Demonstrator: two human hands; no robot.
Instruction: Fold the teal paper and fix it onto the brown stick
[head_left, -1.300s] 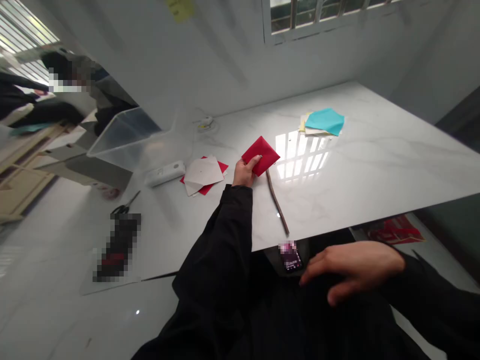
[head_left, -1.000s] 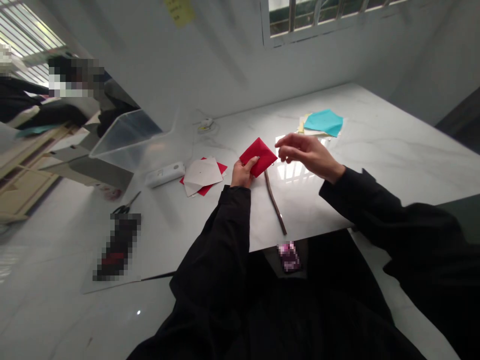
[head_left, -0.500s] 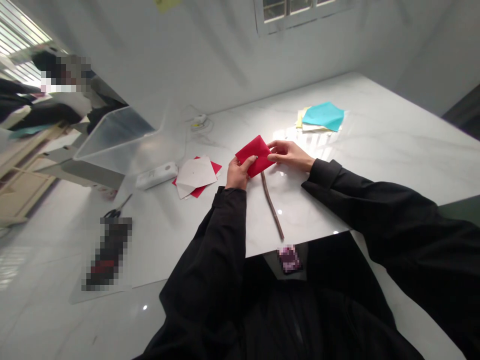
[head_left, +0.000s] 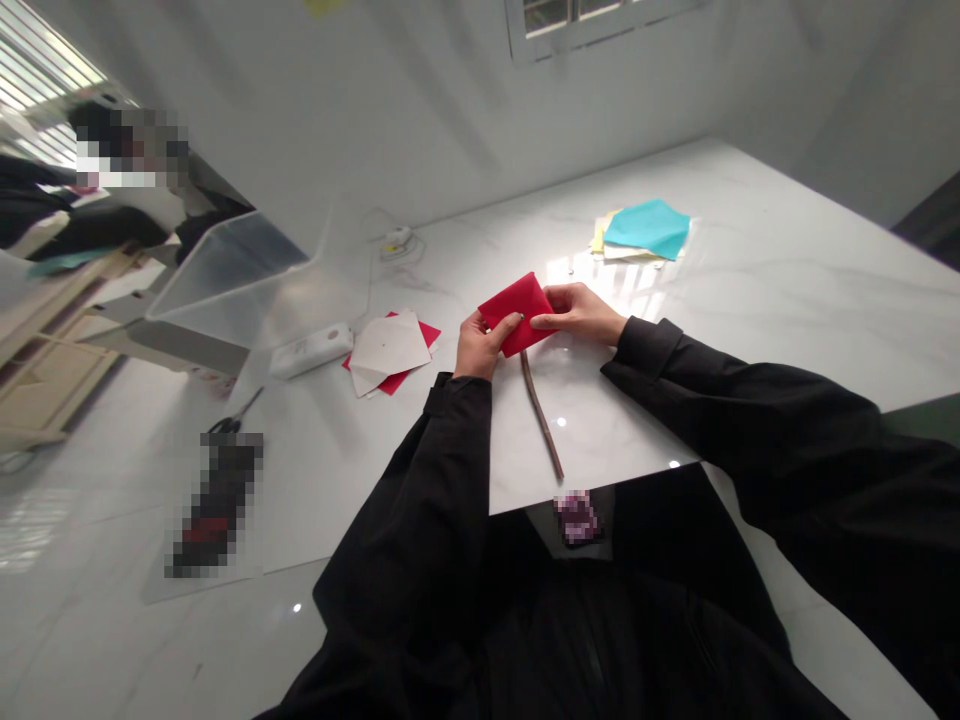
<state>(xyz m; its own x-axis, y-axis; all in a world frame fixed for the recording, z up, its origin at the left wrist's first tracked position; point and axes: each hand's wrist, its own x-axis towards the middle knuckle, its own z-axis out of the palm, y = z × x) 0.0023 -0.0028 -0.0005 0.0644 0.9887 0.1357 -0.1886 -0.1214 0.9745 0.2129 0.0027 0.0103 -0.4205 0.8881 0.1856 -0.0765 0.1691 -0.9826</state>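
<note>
As our left hand (head_left: pixel 480 347) and right hand (head_left: pixel 579 312) both grip a folded square of red paper (head_left: pixel 517 313), it sits between them over the white marble counter (head_left: pixel 780 290). A thin brown stick (head_left: pixel 540 420) runs from just beneath it. To our left, a white sheet (head_left: pixel 388 345) lies on a red sheet (head_left: pixel 427 322); farther off rests a turquoise paper stack (head_left: pixel 646 228).

Head-worn camera, facing forward and down, close above the left hand (head_left: pixel 480 348) and right hand (head_left: pixel 579 312), marble table (head_left: pixel 750 330) beyond
</note>
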